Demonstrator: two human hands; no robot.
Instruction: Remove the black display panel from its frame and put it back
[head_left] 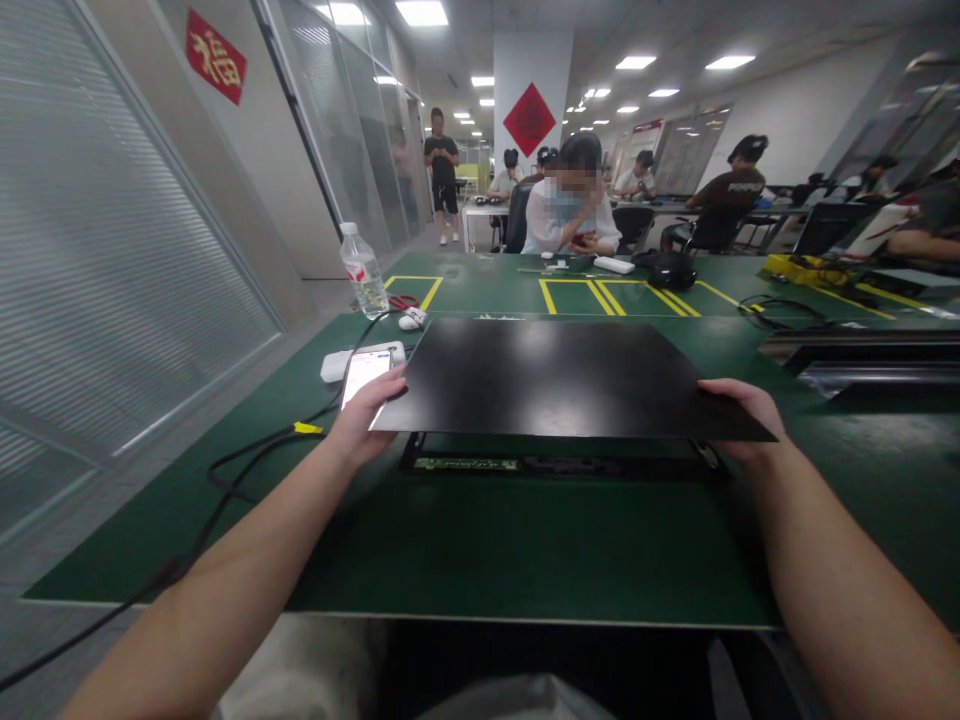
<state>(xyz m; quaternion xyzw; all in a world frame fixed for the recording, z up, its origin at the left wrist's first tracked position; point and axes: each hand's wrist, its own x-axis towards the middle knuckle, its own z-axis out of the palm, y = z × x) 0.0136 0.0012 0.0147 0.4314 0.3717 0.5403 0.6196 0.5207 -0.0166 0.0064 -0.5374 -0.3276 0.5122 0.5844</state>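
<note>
A flat, dark, glossy rectangular panel (555,380) is held up between my two hands, tilted over the green table (525,560). My left hand (366,418) grips its left edge, with the thumb on top. At the right edge my right hand (746,415) grips it too, fingers partly hidden underneath. Below the panel lies a black frame (615,468) with a strip of green circuit board (465,464) along its near side; the panel covers most of it. Just behind my left hand is a phone (367,372) with a lit screen.
A white power strip (337,366) and a black cable (225,480) run along the left side. A water bottle (364,272) stands at the back left. Dark metal strips (877,355) lie on the right. A person (570,205) sits across the table.
</note>
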